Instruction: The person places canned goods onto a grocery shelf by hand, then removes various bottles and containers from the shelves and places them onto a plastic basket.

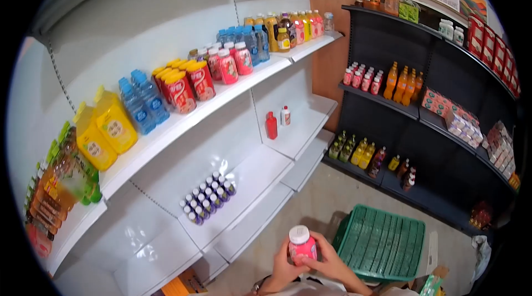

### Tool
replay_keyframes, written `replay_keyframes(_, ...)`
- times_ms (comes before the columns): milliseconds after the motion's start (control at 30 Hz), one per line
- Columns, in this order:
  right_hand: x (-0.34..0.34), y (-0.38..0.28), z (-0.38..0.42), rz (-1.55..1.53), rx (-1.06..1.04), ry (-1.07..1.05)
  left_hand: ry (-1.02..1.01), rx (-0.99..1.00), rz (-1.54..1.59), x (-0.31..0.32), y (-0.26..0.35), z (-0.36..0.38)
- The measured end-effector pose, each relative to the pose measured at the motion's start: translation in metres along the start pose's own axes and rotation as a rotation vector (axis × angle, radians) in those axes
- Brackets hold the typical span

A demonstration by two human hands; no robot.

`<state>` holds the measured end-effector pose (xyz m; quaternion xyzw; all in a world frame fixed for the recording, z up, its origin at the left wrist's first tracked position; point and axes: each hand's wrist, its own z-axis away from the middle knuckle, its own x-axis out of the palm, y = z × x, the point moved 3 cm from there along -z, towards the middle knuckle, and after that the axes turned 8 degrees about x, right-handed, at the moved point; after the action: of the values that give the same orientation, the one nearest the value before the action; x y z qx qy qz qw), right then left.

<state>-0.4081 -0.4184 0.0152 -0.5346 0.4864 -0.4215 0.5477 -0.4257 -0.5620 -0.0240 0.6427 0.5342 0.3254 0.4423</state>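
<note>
Low in the middle of the view, both hands are wrapped round a pink bottle [302, 248] with a white cap, which stands roughly upright. My left hand [283, 265] closes on its left side, and my right hand [327, 258] grips it from the right with the thumb across the front. Its label is partly covered by the fingers. Similar pink bottles with white caps [226, 67] stand on the upper white shelf, between red cans with yellow lids [180, 92] and blue-capped water bottles [259, 44].
A green plastic crate [382, 243] sits on the floor to the right of my hands. Small purple bottles with white caps [208, 199] stand in rows on the lower white shelf. Dark shelving [382, 105] with drinks and boxes lines the right.
</note>
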Motion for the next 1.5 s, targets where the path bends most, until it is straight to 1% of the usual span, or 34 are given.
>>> replay_keyframes(33, -0.004, 0.009, -0.013, -0.057, 0.040, -0.023, 0.043, -0.011, 0.035, 0.005, -0.002, -0.009)
replay_keyframes(67, -0.006, 0.020, -0.024, -0.127, 0.127, -0.070, 0.086, -0.038, 0.070, 0.007, -0.008, -0.013)
replay_keyframes(133, -0.011, 0.029, -0.043, -0.225, 0.255, -0.164, 0.095, -0.076, 0.026, 0.007, -0.030, -0.021)
replay_keyframes(200, -0.015, 0.034, -0.059, -0.208, 0.354, -0.162, 0.126, -0.109, -0.040, 0.004, -0.053, -0.029)
replay_keyframes(233, -0.020, 0.038, -0.072, -0.194, 0.392, -0.159, 0.127, -0.118, -0.021, 0.001, -0.063, -0.038)
replay_keyframes(333, -0.029, 0.060, -0.107, -0.071, 0.448, -0.167, -0.018, -0.161, -0.135, -0.016, -0.090, -0.067)
replay_keyframes(367, -0.033, 0.066, -0.120, -0.013, 0.444, -0.182, -0.076, -0.129, -0.148, -0.023, -0.098, -0.081)
replay_keyframes(467, -0.041, 0.062, -0.172, -0.105, 0.437, -0.227, -0.073, -0.152, -0.260, -0.036, -0.114, -0.132)
replay_keyframes(500, -0.044, 0.063, -0.195, -0.091, 0.357, -0.208, -0.068, -0.069, -0.239, -0.040, -0.123, -0.156)
replay_keyframes(600, -0.057, 0.045, -0.260, -0.055, 0.270, -0.163, 0.024, 0.098, -0.336, -0.048, -0.115, -0.230)
replay_keyframes(633, -0.060, 0.048, -0.281, -0.102, 0.238, -0.154, 0.043, 0.165, -0.396, -0.052, -0.108, -0.258)
replay_keyframes(700, -0.067, 0.035, -0.319, -0.087, 0.143, -0.097, 0.058, 0.251, -0.433, -0.059, -0.103, -0.304)
replay_keyframes(767, -0.073, 0.020, -0.356, -0.090, 0.019, -0.022, 0.084, 0.305, -0.460, -0.066, -0.112, -0.338)
replay_keyframes(867, -0.080, 0.020, -0.394, -0.051, -0.039, 0.011, 0.120, 0.333, -0.520, -0.071, -0.114, -0.376)
replay_keyframes(900, -0.082, 0.027, -0.403, -0.040, -0.054, 0.021, 0.110, 0.318, -0.532, -0.072, -0.118, -0.383)
replay_keyframes(1000, -0.096, 0.032, -0.420, -0.113, 0.061, -0.001, 0.086, 0.256, -0.564, -0.066, -0.131, -0.400)
replay_keyframes(1033, -0.102, 0.036, -0.424, -0.166, 0.084, -0.014, 0.062, 0.203, -0.527, -0.061, -0.131, -0.406)
replay_keyframes(1167, -0.137, 0.070, -0.446, -0.278, 0.174, -0.049, -0.038, 0.067, -0.410, -0.041, -0.174, -0.424)
replay_keyframes(1300, -0.190, 0.073, -0.470, -0.210, 0.275, -0.053, -0.098, 0.009, -0.366, -0.009, -0.201, -0.464)
replay_keyframes(1333, -0.206, 0.066, -0.478, -0.216, 0.260, -0.027, -0.111, 0.032, -0.324, 0.001, -0.201, -0.481)
replay_keyframes(1400, -0.236, 0.055, -0.493, -0.234, 0.217, 0.019, -0.155, 0.082, -0.350, 0.025, -0.199, -0.517)
replay_keyframes(1433, -0.251, 0.056, -0.498, -0.211, 0.259, 0.050, -0.160, 0.108, -0.330, 0.037, -0.200, -0.535)
replay_keyframes(1500, -0.281, 0.062, -0.512, -0.114, 0.109, 0.176, -0.175, 0.149, -0.289, 0.063, -0.203, -0.564)
